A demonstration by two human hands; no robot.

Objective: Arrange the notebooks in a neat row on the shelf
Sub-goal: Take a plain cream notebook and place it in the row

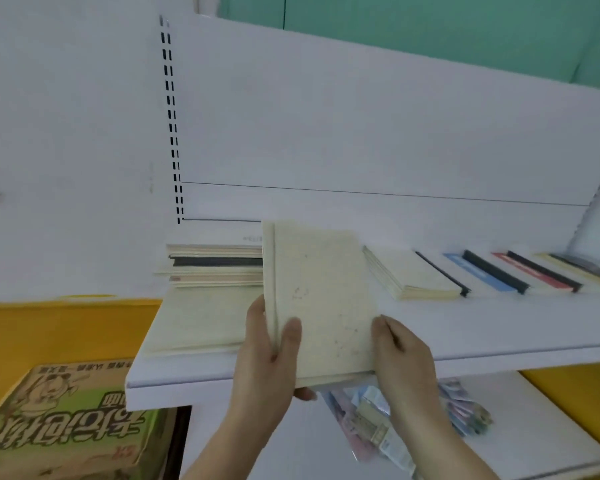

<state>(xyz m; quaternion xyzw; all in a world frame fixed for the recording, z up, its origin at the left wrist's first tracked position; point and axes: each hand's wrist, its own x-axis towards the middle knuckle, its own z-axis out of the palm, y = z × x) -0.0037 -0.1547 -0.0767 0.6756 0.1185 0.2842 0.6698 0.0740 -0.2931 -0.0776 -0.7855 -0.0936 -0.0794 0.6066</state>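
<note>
Held notebooks [321, 299]: thin cream rectangles, speckled matte covers, raised above the shelf [499, 327] front edge.
Left hand [271, 351]: grasps their left edge, thumb on the cover.
Right hand [402, 351]: fingers curled against their right edge.
Stack [215, 265]: behind-left of the held notebooks, partly hidden.
Row [482, 275]: right along the shelf, far end cut off.
Packets [395, 427]: below the shelf, blurred.

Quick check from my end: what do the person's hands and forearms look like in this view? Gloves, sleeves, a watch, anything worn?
Both are bare. The left hand and right hand wear no gloves, and no rings show on the visible fingers. No watch or band shows at either wrist. The forearms run to the bottom edge uncovered; no sleeve is in view.
</note>
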